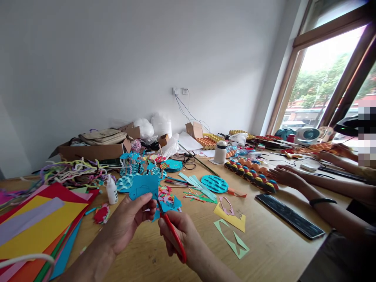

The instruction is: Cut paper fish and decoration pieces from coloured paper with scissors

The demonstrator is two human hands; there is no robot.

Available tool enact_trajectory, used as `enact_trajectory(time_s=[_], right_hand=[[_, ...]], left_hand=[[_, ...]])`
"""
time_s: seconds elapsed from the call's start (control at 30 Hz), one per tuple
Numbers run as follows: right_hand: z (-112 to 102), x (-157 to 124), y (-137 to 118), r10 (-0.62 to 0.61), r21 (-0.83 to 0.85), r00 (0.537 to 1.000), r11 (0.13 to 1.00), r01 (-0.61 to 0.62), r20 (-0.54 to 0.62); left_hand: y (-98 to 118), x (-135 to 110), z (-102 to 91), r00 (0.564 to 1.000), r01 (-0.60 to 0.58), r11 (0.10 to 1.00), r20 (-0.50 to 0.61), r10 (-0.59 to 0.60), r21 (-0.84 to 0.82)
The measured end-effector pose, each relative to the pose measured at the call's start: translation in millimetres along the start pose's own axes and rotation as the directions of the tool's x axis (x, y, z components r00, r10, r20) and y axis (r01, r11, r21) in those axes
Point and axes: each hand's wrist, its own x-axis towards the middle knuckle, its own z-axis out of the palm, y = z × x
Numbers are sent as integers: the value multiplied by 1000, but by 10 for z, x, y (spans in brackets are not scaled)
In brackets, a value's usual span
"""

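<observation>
My left hand [126, 219] pinches a piece of blue paper [143, 184] that has a fish outline drawn on it. In my right hand [183, 233] is a pair of scissors with red handles [173, 235]; the blades meet the paper's lower right edge. Blue paper scraps [172, 204] and small colored cuttings lie on the table just behind my hands. A white glue bottle [111, 190] stands upright to the left. To the right lie a yellow paper [235, 221] and a green paper [232, 239], each with a shape cut out.
Colored paper sheets [38, 219] are piled at left, below tangled pipe cleaners [76, 174]. A cardboard box [91, 152] stands behind. At right, a co-worker's hands [284, 176] rest by a painted egg-carton strip [252, 176] and a black keyboard-like slab [289, 215].
</observation>
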Motion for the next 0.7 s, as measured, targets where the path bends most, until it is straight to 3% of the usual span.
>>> enact_trajectory(time_s=[0.13, 0.3, 0.5, 0.7], right_hand=[[-113, -10, -26, 11, -89, 998, 996, -6, 63], [-204, -27, -52, 33, -177, 991, 984, -10, 127], [-138, -44, -11, -5, 82, 986, 997, -9, 169], [-48, -60, 30, -91, 248, 991, 967, 64, 100]], left_hand=[[137, 29, -102, 1000, -1, 1000, -19, 2, 27], [226, 66, -226, 997, 78, 980, 11, -82, 185], [158, 50, -154, 998, 59, 989, 7, -61, 136], [41, 24, -30, 999, 31, 999, -18, -31, 19]])
